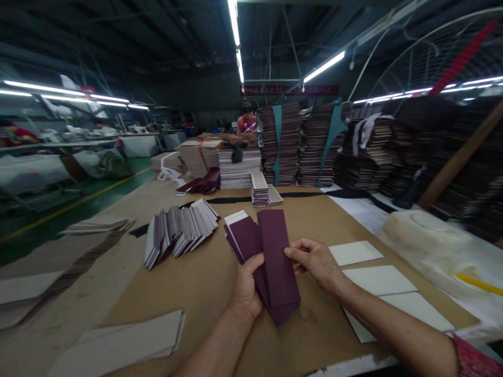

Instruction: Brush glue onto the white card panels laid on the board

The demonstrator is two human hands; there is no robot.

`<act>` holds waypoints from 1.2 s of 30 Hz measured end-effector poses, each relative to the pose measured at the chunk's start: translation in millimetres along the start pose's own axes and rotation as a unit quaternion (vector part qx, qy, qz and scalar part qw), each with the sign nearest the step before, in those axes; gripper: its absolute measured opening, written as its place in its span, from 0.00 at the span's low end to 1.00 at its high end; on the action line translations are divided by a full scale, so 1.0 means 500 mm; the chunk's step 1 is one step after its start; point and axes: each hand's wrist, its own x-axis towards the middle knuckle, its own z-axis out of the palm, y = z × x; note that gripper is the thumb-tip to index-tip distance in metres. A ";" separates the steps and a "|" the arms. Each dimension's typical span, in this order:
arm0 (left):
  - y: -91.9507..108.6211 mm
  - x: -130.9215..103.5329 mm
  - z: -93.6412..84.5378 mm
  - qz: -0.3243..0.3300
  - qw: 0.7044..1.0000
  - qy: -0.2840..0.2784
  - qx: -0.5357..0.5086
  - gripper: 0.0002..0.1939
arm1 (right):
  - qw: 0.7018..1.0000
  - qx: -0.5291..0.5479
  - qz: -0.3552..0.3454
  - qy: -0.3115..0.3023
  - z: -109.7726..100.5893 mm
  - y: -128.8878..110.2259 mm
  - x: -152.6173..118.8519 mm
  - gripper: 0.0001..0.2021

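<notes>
Fanned purple strips [280, 262], flat and oblong, are held above the brown table cover. My left hand [247, 290] is closed round their left side, thumb on top. At the right edge of the topmost strip, my right hand [314, 259] pinches with thumb and forefinger. A few pieces in the bunch show a white face at the upper left. To the right lie pale rectangular panels [356, 253], flat on the table. A leaning row of folded pieces [183, 230] stands to the left of the bunch.
Beyond the hands is a small stack of narrow pieces [259, 188]. Tall bundles of dark sheets [280, 144] tied with teal strips rise at the back. Pale strips [129, 340] lie at the near left. A cream-coloured bulky thing [432, 241] sits at the right edge. A person [247, 123] is behind the stacks.
</notes>
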 end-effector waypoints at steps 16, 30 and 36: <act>0.008 0.033 0.001 0.058 0.982 0.172 0.050 0.20 | 0.901 -0.334 -0.230 0.154 -0.268 -0.093 0.101 0.14; 0.002 0.038 -0.009 0.020 0.983 0.153 0.100 0.20 | 0.674 -0.692 -0.197 -0.170 -0.367 0.039 0.131 0.11; 0.002 0.035 -0.006 0.011 0.984 0.148 0.095 0.20 | 0.704 -0.661 -0.192 -0.175 -0.368 0.027 0.116 0.11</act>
